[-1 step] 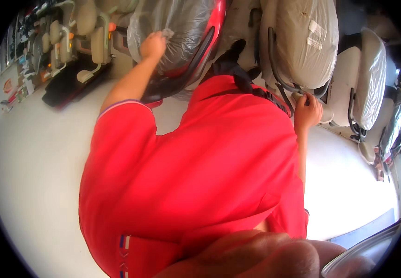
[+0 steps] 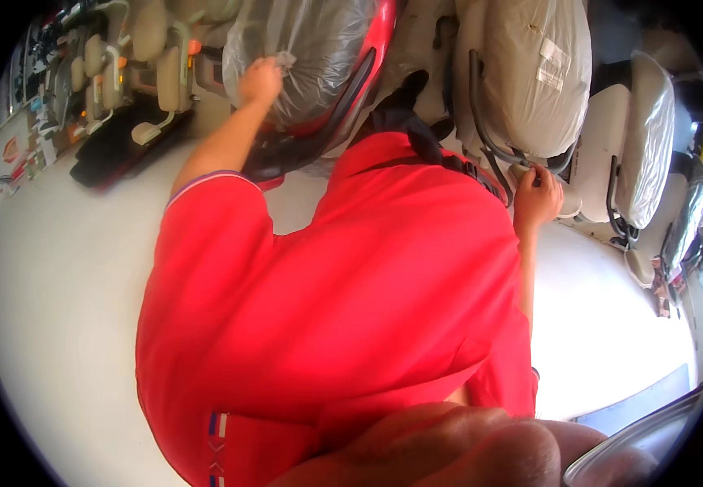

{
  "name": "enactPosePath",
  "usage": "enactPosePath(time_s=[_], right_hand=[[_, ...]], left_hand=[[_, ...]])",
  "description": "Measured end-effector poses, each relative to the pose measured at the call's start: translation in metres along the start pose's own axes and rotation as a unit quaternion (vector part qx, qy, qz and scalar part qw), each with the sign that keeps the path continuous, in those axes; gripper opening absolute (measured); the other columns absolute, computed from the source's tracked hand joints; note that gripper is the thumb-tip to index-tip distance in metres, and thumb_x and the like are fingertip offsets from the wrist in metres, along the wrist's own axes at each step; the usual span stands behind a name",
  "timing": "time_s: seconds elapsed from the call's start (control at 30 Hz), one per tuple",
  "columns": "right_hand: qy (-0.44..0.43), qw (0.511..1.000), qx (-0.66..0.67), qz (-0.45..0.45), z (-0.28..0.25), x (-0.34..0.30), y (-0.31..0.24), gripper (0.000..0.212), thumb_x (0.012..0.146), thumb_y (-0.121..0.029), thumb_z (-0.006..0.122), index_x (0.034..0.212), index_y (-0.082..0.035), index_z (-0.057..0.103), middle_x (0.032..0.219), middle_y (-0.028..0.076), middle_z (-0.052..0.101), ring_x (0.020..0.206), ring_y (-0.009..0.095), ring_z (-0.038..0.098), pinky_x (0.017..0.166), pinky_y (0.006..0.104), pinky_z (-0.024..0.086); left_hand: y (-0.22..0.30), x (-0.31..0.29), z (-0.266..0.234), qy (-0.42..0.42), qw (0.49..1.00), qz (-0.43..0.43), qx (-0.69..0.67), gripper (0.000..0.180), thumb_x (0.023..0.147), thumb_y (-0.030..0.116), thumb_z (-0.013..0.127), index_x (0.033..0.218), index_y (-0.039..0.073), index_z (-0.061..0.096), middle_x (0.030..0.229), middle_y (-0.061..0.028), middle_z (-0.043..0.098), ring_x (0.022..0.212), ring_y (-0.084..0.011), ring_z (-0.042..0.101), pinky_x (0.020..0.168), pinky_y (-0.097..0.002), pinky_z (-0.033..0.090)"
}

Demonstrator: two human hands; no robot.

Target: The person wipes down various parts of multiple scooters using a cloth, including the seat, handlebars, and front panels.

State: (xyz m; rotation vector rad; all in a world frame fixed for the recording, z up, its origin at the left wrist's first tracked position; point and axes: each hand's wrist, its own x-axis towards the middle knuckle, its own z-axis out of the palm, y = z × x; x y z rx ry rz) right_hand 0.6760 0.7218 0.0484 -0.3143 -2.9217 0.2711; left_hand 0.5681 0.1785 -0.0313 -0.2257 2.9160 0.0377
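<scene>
My left hand [image 2: 261,79] is closed on a crumpled pale wad [image 2: 285,60], which could be a rag or bunched plastic. It rests against the clear plastic cover [image 2: 319,49] over a dark, rounded seat back with a red shell [image 2: 379,32]. A black curved armrest [image 2: 319,138] runs along that seat's near side. To the right, a beige seat [image 2: 534,105] is wrapped in plastic and bears pale labels. My right hand [image 2: 539,196] sits just below this seat's dark bar [image 2: 481,105], its fingers curled round something small and dark that is mostly hidden.
More beige seats, one plastic-wrapped [image 2: 646,146], stand at the right. At the far left are several beige padded chairs [image 2: 174,77] with a dark base [image 2: 120,150]. The pale floor [image 2: 51,276] spreads below them. My red shirt fills the middle.
My left hand has shifted slightly to the left with the pale wad in it. My right hand is nearly unmoved.
</scene>
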Motion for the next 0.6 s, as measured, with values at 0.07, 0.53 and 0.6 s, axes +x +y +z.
enactPosePath(time_s=[0.07, 0.53, 0.6], right_hand=[[-0.01, 1.0, -0.003, 0.007, 0.008, 0.001, 0.001, 0.01, 0.077, -0.018, 0.062, 0.077, -0.014, 0.07, 0.077, 0.003, 0.067, 0.072, 0.025, 0.062, 0.076, 0.0374, 0.047], [-0.023, 0.996, -0.043, 0.07, 0.009, 0.004, -0.004, 0.011, 0.075, -0.018, 0.06, 0.078, -0.015, 0.071, 0.076, 0.003, 0.068, 0.077, 0.025, 0.063, 0.075, 0.0373, 0.048], [-0.035, 0.996, -0.046, 0.073, 0.009, 0.002, -0.002, 0.011, 0.075, -0.018, 0.061, 0.078, -0.015, 0.071, 0.077, 0.003, 0.068, 0.077, 0.025, 0.063, 0.075, 0.0375, 0.047]], left_hand=[[-0.038, 0.0, -0.007, -0.045, 0.993, -0.088, 0.059, 0.024, 0.087, 0.029, 0.06, 0.104, 0.014, 0.067, 0.103, -0.012, 0.067, 0.095, -0.0347, 0.063, 0.081, -0.0468, 0.05], [0.062, 0.108, 0.025, 0.086, 0.984, -0.141, -0.06, 0.021, 0.081, 0.024, 0.058, 0.087, 0.007, 0.069, 0.092, -0.0192, 0.068, 0.089, -0.0381, 0.065, 0.077, -0.0469, 0.053], [0.076, 0.106, 0.043, 0.079, 0.992, -0.08, -0.056, 0.022, 0.081, 0.026, 0.059, 0.089, 0.008, 0.069, 0.095, -0.0189, 0.068, 0.092, -0.0373, 0.065, 0.08, -0.0463, 0.052]])
